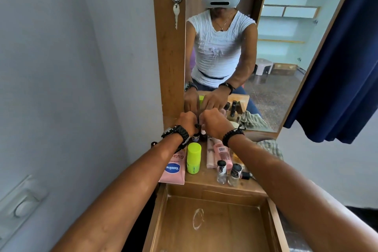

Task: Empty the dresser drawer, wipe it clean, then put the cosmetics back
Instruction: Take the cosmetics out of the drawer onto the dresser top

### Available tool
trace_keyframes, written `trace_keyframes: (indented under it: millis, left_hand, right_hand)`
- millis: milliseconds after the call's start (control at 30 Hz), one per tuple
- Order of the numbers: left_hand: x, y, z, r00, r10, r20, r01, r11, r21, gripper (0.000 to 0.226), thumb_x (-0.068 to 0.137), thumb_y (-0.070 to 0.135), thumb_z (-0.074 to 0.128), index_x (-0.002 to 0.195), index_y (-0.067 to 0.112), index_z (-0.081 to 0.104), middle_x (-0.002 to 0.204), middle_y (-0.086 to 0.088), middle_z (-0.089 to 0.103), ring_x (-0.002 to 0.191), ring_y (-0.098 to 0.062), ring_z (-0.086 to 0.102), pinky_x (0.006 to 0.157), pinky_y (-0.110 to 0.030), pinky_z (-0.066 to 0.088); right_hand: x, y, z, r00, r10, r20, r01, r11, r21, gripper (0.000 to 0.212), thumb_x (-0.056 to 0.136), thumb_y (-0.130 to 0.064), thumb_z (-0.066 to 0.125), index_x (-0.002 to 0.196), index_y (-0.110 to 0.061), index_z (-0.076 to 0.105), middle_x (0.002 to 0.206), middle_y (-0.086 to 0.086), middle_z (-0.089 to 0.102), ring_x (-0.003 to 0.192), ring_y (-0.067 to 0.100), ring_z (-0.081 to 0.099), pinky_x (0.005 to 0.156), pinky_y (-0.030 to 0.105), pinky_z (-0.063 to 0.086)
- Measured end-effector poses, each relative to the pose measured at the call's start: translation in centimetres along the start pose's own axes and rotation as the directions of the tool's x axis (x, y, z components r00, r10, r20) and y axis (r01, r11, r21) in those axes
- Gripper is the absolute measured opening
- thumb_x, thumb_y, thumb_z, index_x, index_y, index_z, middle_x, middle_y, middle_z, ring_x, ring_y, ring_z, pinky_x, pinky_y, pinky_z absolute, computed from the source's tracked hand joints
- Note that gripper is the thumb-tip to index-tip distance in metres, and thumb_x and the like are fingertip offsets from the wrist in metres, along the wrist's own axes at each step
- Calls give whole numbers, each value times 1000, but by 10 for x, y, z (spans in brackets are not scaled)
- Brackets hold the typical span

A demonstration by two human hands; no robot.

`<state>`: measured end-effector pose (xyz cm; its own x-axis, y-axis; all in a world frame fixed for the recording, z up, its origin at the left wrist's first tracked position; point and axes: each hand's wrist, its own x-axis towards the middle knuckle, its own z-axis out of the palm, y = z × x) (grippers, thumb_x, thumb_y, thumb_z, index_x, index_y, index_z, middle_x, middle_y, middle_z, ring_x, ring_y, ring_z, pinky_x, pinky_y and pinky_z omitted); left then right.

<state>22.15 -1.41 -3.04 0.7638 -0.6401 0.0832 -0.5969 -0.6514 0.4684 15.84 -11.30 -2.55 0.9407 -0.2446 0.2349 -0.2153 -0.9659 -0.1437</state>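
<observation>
**Drawer Bare, Not Yet Wiped**

Both grips up at the back of the worktop (204, 178), by the mirror (266, 47). Left hand (187, 121) and right hand (213, 122) curled over small bottles (196, 138); held or only touched, could not tell. Nearby, more cosmetics: green tube (193, 157), pink Vaseline tube (172, 168), two nail polishes (228, 173). Drawer (204, 221) pulled open below, nothing inside, white ring mark on the bottom. Probably still the emptying step. Next: fetch striped cloth (270, 146), wipe drawer.

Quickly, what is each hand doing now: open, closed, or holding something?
Left hand: fingers curled around small bottles at the back of the wooden dresser top.
Right hand: curled there too; what it holds cannot be told.
</observation>
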Motion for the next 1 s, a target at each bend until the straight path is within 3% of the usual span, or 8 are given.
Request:
trace_keyframes:
  millis: [100,300,400,500,600,700,900,1000]
  left_hand:
    - [2,-2,0,1000,-3,-30,2,1000,-23,11,79,6,67,90,1,69,101,-17,69,95,-31,63,80,-31,50]
    - [-1,-1,-11,991,38,-128,-44,998,-49,10,80,-1,60,84,2,69,95,-16,69,90,-30,64,75,-27,49]
    - [-16,2,-22,982,51,-183,-69,994,-90,7,77,6,64,80,9,71,92,-9,71,85,-23,65,69,-19,43]
    - [-48,8,-35,973,75,-219,-113,979,-167,8,75,7,70,81,10,70,84,-6,70,80,-21,65,70,-24,51]
    - [-93,13,-47,970,127,-208,-175,956,-234,11,79,8,68,90,7,69,79,-1,62,74,-14,58,64,-16,45]
    - [-137,8,-44,973,134,-189,-190,928,-322,9,82,12,67,90,9,69,82,-3,66,71,-11,58,66,-22,48]
    - [-206,-32,1,987,119,106,-66,911,-406,11,81,10,67,92,13,67,82,-3,66,71,-10,61,66,-23,50]
    - [-224,-57,31,924,128,361,-31,964,-262,14,83,8,65,96,13,66,85,0,70,74,-4,61,70,-13,45]
  right_hand:
    - [-3,3,5,998,-9,-57,8,1000,-27,21,82,4,50,92,-5,67,92,16,69,92,31,65,79,38,50]
    - [-13,10,-12,995,21,-96,-7,990,140,11,78,0,62,85,-2,69,88,16,71,88,32,65,78,36,51]
    - [-29,5,-27,987,83,-135,-34,944,327,3,78,-3,69,79,-1,70,80,13,70,76,23,63,66,20,47]
    - [-56,-4,-38,978,122,-167,-21,862,506,2,75,-1,71,75,-3,71,71,6,67,66,14,61,56,6,43]
    - [-87,-14,-45,976,119,-183,12,810,587,4,75,-7,75,74,-9,72,73,4,71,65,10,65,60,8,46]
    - [-123,-24,-47,981,114,-154,15,754,656,6,76,-12,77,80,-11,73,75,-1,72,69,10,67,65,18,52]
    - [-191,-44,-21,999,17,51,-49,697,715,7,78,-8,75,84,-9,71,80,6,73,72,16,69,69,29,56]
    - [-217,-48,13,968,-39,248,-153,693,705,9,78,-5,73,84,-11,69,78,8,73,70,15,68,72,31,56]
